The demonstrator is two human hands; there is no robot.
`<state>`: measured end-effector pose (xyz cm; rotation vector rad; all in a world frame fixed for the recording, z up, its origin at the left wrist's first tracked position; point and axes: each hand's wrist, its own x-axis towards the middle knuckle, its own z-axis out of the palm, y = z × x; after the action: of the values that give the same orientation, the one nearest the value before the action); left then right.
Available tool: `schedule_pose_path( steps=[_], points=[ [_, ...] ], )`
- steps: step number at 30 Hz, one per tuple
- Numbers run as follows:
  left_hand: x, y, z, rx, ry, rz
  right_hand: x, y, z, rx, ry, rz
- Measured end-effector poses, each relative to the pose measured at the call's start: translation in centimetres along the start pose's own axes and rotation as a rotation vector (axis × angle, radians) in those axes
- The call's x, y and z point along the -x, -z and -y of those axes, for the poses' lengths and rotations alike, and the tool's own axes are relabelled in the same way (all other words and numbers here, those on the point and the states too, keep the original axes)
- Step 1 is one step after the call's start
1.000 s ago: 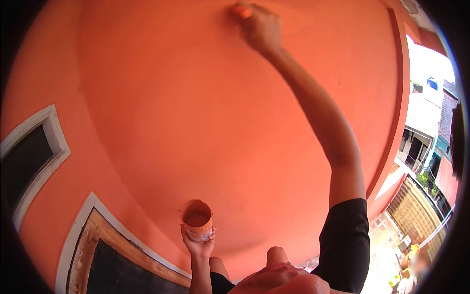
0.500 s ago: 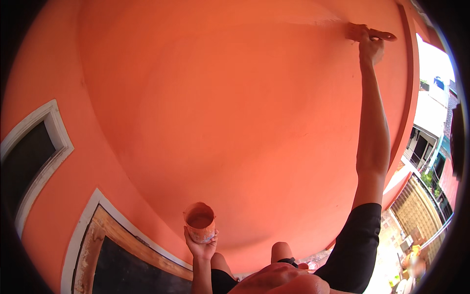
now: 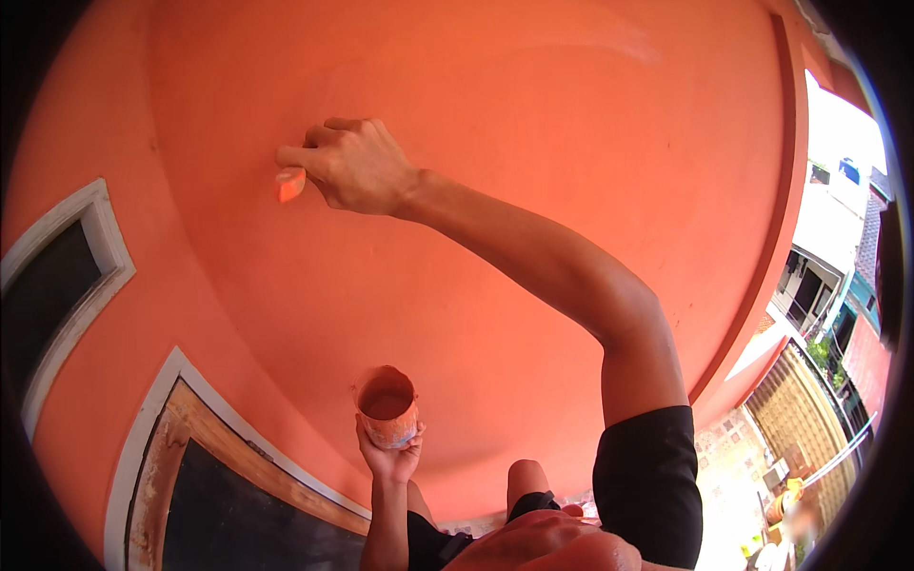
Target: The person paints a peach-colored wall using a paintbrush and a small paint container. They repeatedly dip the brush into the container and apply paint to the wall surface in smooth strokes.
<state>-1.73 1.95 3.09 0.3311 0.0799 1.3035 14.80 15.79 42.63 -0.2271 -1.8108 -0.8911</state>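
Observation:
My right hand [image 3: 362,167] grips a paintbrush [image 3: 290,185] against or just off the orange wall [image 3: 476,238], in its upper left part; the hand hides much of the brush, whose orange end shows below my fingers. A faint lighter streak marks the wall's upper right. Low in the middle, my left hand [image 3: 390,455] holds a small paint-smeared bucket [image 3: 400,433] from beneath and around its sides, upright, with orange paint inside.
A white-framed dark window [image 3: 48,295] is on the left wall, above a door [image 3: 257,504] with wooden and white framing. A vertical trim [image 3: 790,143] edges the wall at right; beyond are houses, a bamboo-like fence [image 3: 790,400], tiled floor and blurred items. My knees show below.
My right hand and brush went from upper middle out to the far upper right, then swept back down and left. The bucket in my left hand shifted slightly.

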Motion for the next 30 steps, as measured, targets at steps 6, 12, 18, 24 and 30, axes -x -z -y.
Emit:
schedule_pose_path(
  steps=[6, 12, 18, 24, 30],
  points=[
    [1.9, 1.1, -1.5, -0.016, 0.007, 0.031, 3.1, 11.8, -11.3, -0.191, -0.529, -0.454],
    [3.7, 2.2, -4.4, -0.02, -0.124, 0.03, 9.7, 25.0, -18.9, 0.603, -0.973, -0.743],
    [3.5, 1.7, -3.7, 0.022, -0.166, 0.004, 2.5, 12.0, -11.2, 0.771, -0.323, -0.342],
    [2.4, 1.0, -1.9, 0.075, -0.076, 0.108, -0.9, -3.3, 2.8, -0.008, 0.108, -0.048],
    [2.6, 0.9, -2.5, 0.084, -0.032, 0.143, -1.8, 2.0, -3.4, 0.039, -0.363, -0.064]
  ],
)
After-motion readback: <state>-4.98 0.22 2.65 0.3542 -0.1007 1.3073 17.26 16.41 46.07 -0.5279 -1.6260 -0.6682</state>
